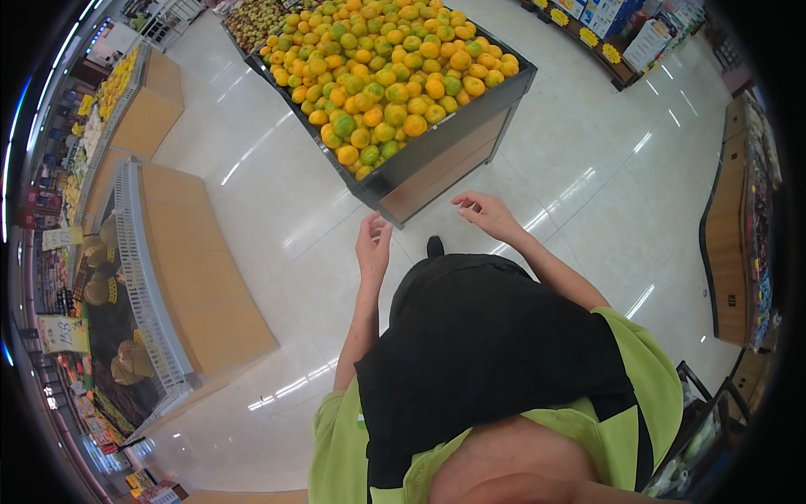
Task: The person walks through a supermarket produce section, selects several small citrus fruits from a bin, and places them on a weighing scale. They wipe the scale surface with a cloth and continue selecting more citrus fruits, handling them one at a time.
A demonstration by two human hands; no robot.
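The head-worn fisheye looks down — torso [495, 344] nearest, fruit bin [449, 155] farther ahead.

Materials and Finishes: Polished Against Matt

Floor tile [239, 223]: smooth, glossy, reflecting light in bright streaks. Citrus fruit [378, 80]: smooth-skinned, faint sheen. Display bin [470, 119]: dark smooth rim, metal or plastic undetermined; wood-look front panel [449, 166], light sheen. Left stand [201, 269]: smooth wood-look panelling; slatted rail [149, 281], apparently plastic. Apron [504, 336] and shirt [651, 361]: matt cloth.
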